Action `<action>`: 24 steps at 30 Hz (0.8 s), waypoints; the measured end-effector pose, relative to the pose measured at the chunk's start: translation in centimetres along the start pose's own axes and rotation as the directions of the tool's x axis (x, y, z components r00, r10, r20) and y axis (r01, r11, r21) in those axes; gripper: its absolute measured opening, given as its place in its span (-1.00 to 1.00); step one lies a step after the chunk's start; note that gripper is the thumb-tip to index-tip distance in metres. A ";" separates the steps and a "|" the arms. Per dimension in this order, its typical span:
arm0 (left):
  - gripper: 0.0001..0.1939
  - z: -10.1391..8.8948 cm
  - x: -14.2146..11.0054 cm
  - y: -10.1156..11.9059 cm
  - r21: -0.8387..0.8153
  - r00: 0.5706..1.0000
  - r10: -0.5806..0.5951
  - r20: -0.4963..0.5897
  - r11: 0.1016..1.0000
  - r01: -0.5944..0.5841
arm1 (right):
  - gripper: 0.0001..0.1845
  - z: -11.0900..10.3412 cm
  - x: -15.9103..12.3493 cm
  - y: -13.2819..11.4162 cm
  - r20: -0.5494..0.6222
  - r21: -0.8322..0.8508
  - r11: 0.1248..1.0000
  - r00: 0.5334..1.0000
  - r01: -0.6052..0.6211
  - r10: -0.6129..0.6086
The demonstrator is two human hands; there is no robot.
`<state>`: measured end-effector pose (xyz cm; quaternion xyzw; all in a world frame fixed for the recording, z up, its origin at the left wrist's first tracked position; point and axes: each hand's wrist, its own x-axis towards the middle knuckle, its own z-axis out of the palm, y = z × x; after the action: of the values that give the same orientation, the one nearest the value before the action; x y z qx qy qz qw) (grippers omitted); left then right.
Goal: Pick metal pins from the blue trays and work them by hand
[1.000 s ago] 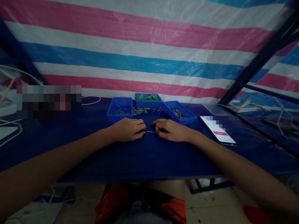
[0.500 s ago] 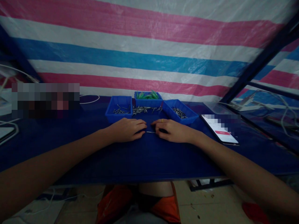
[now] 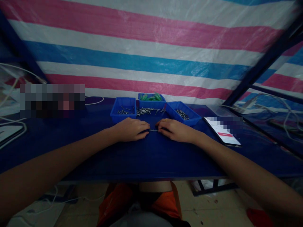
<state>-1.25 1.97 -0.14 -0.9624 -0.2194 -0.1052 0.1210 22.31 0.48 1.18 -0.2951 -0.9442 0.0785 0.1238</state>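
Observation:
Near the middle of the blue table (image 3: 151,157), a thin, pale metal rod (image 3: 153,130) lies level between my two hands. My right hand (image 3: 176,130) grips its right end in a pinch, with the fingers curled. The rod's left end meets the thumb and index finger of my left hand (image 3: 130,129), which look closed on it; the exact contact is partly hidden. Just beyond the hands, a loose pile of similar metal rods (image 3: 144,111) lies on the table. More metal rods (image 3: 182,114) sit in the right blue tray (image 3: 195,117).
The left blue tray (image 3: 115,112) holds some rods. Behind the pile, another blue tray (image 3: 151,103) contains green pieces (image 3: 151,97). A lit phone (image 3: 222,134) lies at the right. White cables (image 3: 94,100) run at the left, and a striped plastic sheet (image 3: 146,63) hangs behind.
The rod and my right hand have shifted slightly away from me, and the rod's left end now reaches between my left fingertips. The camera view has swayed a little.

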 end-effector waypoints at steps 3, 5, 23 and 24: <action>-0.74 0.1 0.0 -0.1 0.025 1.000 0.018 -0.023 1.000 -0.017 | -0.84 0.0 0.1 -0.3 -0.035 -0.023 1.000 0.999 -0.011 0.010; -0.75 0.1 0.0 0.0 0.034 0.999 0.026 -0.027 0.999 -0.026 | -0.84 0.0 0.0 -0.6 -0.036 -0.024 0.999 0.999 -0.022 0.022; -0.81 -0.4 0.3 1.3 -0.254 0.957 -0.045 -0.288 0.967 -0.031 | -0.86 1.0 0.4 -1.4 0.006 0.008 1.000 1.000 -0.028 0.028; -0.82 -0.4 0.3 1.3 -0.249 0.956 -0.054 -0.289 0.968 -0.021 | -0.86 0.9 0.3 -1.3 0.005 0.004 0.999 0.999 -0.041 0.041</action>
<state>-0.45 0.82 0.07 -0.9417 -0.1921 -0.2747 0.0294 21.11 -0.44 0.64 -0.3139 -0.9380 0.0838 0.1204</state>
